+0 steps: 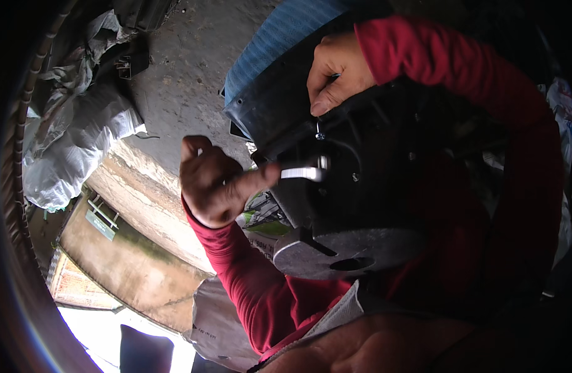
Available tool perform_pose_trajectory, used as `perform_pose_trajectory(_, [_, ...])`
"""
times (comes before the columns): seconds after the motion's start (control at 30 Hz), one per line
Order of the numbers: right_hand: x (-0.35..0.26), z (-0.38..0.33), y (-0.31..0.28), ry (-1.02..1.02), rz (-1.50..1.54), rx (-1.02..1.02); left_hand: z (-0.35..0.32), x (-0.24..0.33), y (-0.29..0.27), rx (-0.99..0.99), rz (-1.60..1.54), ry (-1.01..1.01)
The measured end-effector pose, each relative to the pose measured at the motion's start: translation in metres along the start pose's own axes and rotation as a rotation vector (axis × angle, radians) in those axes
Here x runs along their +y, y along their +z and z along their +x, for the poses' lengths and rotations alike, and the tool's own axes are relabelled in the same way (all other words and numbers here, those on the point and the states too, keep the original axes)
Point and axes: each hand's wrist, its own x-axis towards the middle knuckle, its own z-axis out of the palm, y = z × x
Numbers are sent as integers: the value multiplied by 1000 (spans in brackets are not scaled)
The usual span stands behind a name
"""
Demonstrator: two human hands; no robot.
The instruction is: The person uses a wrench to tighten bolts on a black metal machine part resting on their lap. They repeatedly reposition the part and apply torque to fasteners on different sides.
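Observation:
My left hand [220,183] is closed round a short silvery metal tool [301,173], smeared by motion, so its exact kind is unclear. The tool's far end reaches over a black moulded plastic part [373,186] with ribs, small shiny fasteners and a rounded end with a hole. Above it, my right hand [340,71] pinches a thin metal rod [318,126] between thumb and finger. The rod points down over the black part and ends in a small shiny tip. Ribbed blue fabric [270,46] borders the black part's upper edge, beside my right hand.
White plastic sacks [83,140] lie at the left on the dark grey floor [186,62]. A pale ledge [136,177] runs below them. Brown cardboard [220,323] stands near my left elbow. Printed packaging [261,217] shows behind my left wrist, and more wrapping [562,109] sits far right.

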Motion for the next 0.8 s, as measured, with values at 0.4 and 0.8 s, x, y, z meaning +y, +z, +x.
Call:
perform_pose_trajectory(0.4, [-2, -3, -4, -7, -129, 66, -6, -28, 25, -143, 140, 23])
perform_pose_trajectory(0.8, [5, -5, -1, -38, -80, 135, 5, -9, 1, -72, 113, 66])
